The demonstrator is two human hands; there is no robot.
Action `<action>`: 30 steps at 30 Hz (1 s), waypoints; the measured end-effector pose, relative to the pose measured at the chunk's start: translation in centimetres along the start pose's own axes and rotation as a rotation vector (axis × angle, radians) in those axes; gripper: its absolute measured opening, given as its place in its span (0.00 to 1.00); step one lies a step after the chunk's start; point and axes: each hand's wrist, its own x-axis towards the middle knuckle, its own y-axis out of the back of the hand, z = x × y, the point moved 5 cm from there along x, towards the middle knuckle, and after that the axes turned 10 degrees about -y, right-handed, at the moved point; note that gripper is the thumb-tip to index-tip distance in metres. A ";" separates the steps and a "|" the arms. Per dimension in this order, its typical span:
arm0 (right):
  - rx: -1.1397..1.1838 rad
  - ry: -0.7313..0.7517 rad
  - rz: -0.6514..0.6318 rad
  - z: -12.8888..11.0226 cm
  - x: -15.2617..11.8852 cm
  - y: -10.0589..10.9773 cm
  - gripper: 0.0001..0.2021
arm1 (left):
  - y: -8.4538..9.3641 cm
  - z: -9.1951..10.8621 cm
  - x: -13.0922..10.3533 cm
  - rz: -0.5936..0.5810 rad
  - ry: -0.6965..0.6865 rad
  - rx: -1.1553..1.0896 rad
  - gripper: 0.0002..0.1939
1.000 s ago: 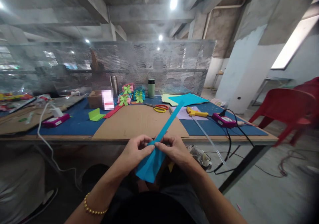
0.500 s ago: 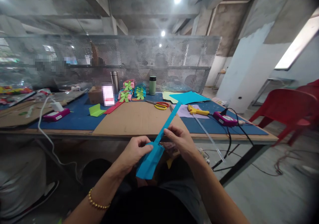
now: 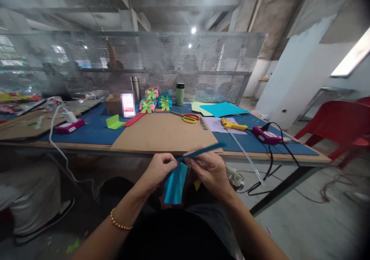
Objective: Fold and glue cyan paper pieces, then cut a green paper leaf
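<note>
Between my hands, just off the table's front edge, is a blue folded paper piece (image 3: 175,185) with a long narrow blue paper strip (image 3: 205,149) at its top. My left hand (image 3: 162,169) is closed, pinching the top of the folded piece where the strip meets it. My right hand (image 3: 209,171) is closed on the strip close to that joint, fingers behind and under it. The strip's free end slants up to the right over a brown cardboard sheet (image 3: 164,133). Fingers partly hide where strip and folded piece join.
On the cardboard lie scissors (image 3: 189,118) and a utility knife (image 3: 203,123). To the right are a yellow glue gun (image 3: 235,126), a purple power strip (image 3: 266,135) and blue paper sheets (image 3: 224,109). Small bow-topped paper baskets (image 3: 148,106) and a green bottle (image 3: 179,94) stand behind.
The strip has swung down from steeply upright to a low slant rightward. The folded piece now hangs more upright, and my right hand has turned around the strip. The view shifted slightly.
</note>
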 end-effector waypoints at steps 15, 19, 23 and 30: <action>-0.366 0.441 0.026 -1.4 -2.3 -2.7 0.12 | 1.5 -0.3 1.0 0.065 -0.003 -0.232 0.12; -0.398 0.456 0.043 -1.3 -2.3 -2.8 0.12 | 1.5 -0.4 1.2 0.061 0.011 -0.253 0.12; -0.441 0.470 0.033 -1.3 -2.4 -3.0 0.12 | 1.5 -0.4 1.3 0.066 0.017 -0.264 0.12; -0.469 0.462 -0.016 -1.1 -2.8 -3.3 0.16 | 1.5 -0.5 1.5 0.067 -0.019 -0.234 0.12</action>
